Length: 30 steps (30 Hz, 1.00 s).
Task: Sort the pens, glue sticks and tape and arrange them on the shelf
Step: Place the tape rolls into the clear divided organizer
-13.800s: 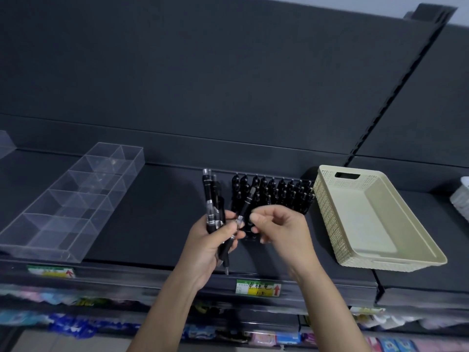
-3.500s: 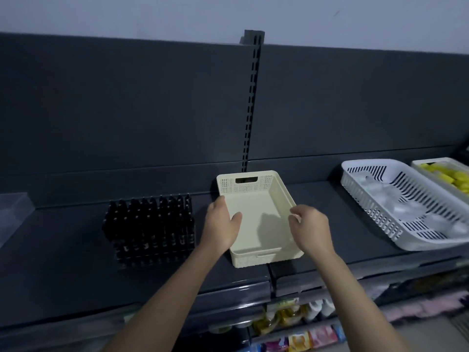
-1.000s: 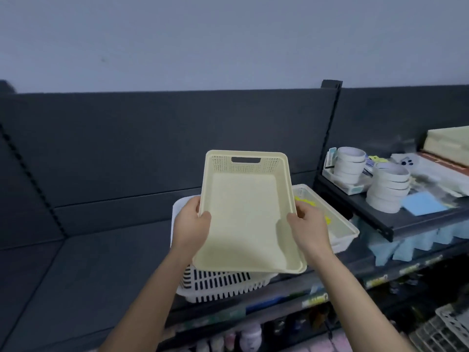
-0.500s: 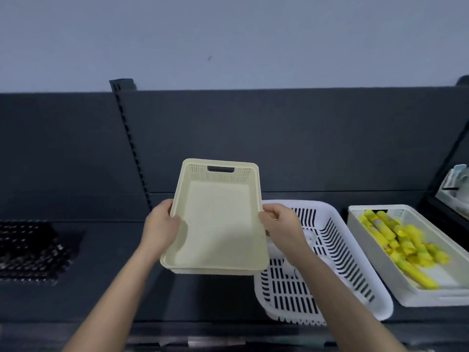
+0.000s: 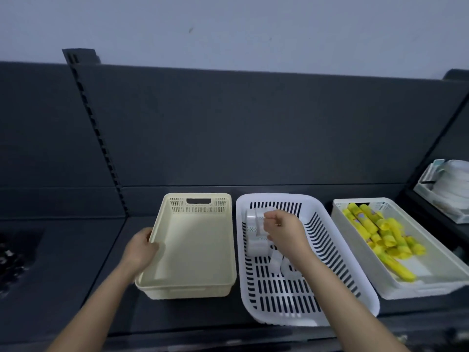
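Dark grey shelf [image 5: 76, 270] against dark back panel, pale wall above. Slotted upright [image 5: 96, 128] at left of panel.

Three containers side by side along shelf:
- Cream basket [image 5: 193, 250], centre-left, nothing inside, handle slot at far end.
- White slotted basket [image 5: 304, 288], just right of cream basket, rims nearly touching. Holds several clear tape rolls [image 5: 256, 242], some standing on edge toward far left corner, others near the middle partly hidden by forearm.
- White tray [image 5: 431, 270], further right, holds loose pile of yellow glue sticks [image 5: 378, 229].

Far left edge: dark cluster of pens [image 5: 10, 257], blurred, detail not readable. Far right: pale stack of white items [image 5: 451, 186] on adjoining shelf, cut off by frame.

Left hand [image 5: 139, 250]: fingers curled over left rim of cream basket, thumb inside, gripping rim. Basket resting flat on shelf.

Right hand [image 5: 284, 232]: inside white slotted basket at far left area, fingers pinched together at topmost standing tape roll. Contact appears made; cannot tell for certain whether roll is lifted or resting among the others.
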### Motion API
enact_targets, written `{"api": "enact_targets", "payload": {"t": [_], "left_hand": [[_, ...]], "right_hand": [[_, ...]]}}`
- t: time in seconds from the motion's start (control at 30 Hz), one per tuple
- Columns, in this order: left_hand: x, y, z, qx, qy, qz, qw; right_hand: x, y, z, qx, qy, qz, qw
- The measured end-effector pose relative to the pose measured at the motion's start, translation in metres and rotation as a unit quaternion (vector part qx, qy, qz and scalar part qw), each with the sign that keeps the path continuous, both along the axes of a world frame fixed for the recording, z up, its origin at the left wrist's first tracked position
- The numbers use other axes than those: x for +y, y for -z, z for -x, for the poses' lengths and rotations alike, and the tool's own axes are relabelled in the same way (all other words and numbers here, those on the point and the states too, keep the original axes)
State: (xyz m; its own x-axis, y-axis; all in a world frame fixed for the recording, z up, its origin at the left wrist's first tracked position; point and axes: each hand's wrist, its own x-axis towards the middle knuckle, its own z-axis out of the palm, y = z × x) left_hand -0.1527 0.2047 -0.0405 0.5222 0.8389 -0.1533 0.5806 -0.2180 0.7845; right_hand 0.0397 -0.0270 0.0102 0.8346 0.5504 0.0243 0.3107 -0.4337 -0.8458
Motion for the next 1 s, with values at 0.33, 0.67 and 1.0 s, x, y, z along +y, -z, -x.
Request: {"api": "enact_targets", "payload": {"t": [0.33, 0.67, 1.0], "left_hand": [[-0.071, -0.035, -0.059, -0.004, 0.066, -0.218, 0.974], [-0.144, 0.010, -0.110, 0.073, 0.171, -0.247, 0.951], [-0.165, 0.013, -0.119, 0.121, 0.123, -0.326, 0.929]], "right_hand": [[-0.049, 0.003, -0.042, -0.043, 0.010, 0.041, 0.998], [-0.128, 0.015, -0.082, -0.135, 0.032, 0.131, 0.981], [-0.139, 0.022, -0.092, 0.132, 0.001, 0.026, 0.991]]}}
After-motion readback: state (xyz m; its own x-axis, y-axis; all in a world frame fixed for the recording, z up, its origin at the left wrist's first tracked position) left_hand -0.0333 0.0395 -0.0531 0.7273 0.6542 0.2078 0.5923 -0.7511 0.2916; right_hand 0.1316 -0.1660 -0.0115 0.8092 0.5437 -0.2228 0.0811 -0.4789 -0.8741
